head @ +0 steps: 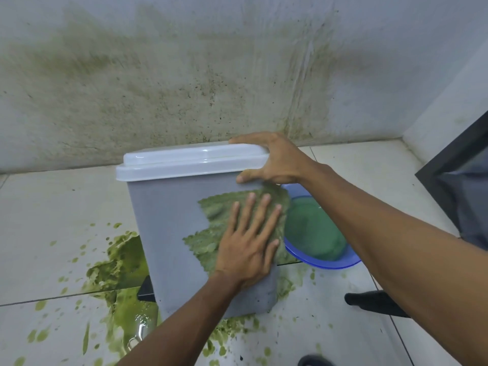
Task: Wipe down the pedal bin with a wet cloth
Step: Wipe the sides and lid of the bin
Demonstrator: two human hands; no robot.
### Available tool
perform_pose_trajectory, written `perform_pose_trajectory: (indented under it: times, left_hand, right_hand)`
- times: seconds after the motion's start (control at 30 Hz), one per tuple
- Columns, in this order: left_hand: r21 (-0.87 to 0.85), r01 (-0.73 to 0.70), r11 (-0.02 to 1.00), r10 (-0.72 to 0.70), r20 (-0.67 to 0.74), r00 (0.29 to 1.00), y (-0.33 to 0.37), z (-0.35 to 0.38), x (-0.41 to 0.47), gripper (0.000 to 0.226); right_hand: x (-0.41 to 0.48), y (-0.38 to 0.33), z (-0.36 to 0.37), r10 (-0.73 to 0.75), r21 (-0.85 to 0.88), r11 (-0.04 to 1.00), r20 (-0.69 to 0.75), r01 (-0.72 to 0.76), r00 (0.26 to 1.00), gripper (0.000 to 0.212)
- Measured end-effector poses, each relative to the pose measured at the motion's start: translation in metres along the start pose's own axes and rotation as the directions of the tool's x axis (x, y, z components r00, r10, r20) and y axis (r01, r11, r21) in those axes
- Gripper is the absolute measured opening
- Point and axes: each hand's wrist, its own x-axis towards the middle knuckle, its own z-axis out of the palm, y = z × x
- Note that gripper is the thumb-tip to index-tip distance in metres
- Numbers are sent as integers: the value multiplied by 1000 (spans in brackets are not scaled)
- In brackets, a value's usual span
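Observation:
A grey pedal bin [169, 233] with a white lid [184, 161] stands on the tiled floor, close to a stained wall. Its black pedal [145, 289] sticks out at the lower left. A green wet cloth [211, 220] lies spread flat on the bin's front face. My left hand [250, 241] presses on the cloth with fingers spread, pinning it to the bin. My right hand [277, 159] grips the lid's right corner, thumb on the lid's front edge and fingers over the top.
A blue basin [327, 262] of greenish water sits on the floor just right of the bin. Green liquid [121, 262] is splashed over the tiles to the left and in front. A dark frame [449, 165] stands at the right. Dark footwear [369, 303] is near the bottom right.

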Motion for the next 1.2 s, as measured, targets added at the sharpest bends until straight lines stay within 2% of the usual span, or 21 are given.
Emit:
perform_pose_trajectory:
  times: [0.1,0.2,0.27,0.4,0.5,0.57,0.63,0.73,0.8,0.97,1.1,1.13,1.2]
  left_hand:
    - [30,-168,985,165,76,983,12,9,-10,66]
    - [26,-246,969,243,92,966,-8,13,-45,65]
    - [25,-210,977,207,82,975,-33,11,-65,62]
    - [35,52,998,-51,-9,999,-48,3,-44,56]
    - [23,60,998,-59,-47,997,-23,4,-14,62]
    - [13,-8,1000,9,-25,1000,-6,10,-11,63]
    - [24,-142,990,141,36,989,5,17,-23,63]
    - [42,-346,937,335,171,927,-1,24,-58,66]
    - [34,-381,924,368,189,910,-16,23,-75,66]
    - [4,-168,986,166,125,978,-43,8,-62,70]
    - [13,-18,1000,17,90,996,-28,7,-47,71]
    - [13,-17,1000,16,93,996,-21,8,-45,70]
    - [13,-105,994,103,115,988,-9,12,-46,69]
  right_hand:
    - [1,1,1,5,16,1000,6,-5,1000,77]
    - [-1,3,3,15,39,999,-9,-14,1000,77]
    - [-1,3,5,23,45,999,-18,-23,1000,76]
    - [1,3,10,23,59,998,-32,-22,999,83]
    - [2,4,12,19,58,998,-36,-17,999,85]
    - [2,4,13,15,56,998,-47,-13,999,84]
    - [1,4,15,23,65,998,-65,-19,998,84]
    - [1,1,17,46,74,996,-83,-40,995,82]
    - [0,-1,17,53,64,997,-86,-48,995,81]
    - [0,0,17,47,28,999,-86,-45,995,83]
    - [0,1,18,61,48,997,-106,-56,992,84]
    - [-1,1,18,59,48,997,-111,-54,992,83]
    - [-1,0,19,50,48,998,-119,-45,992,79]
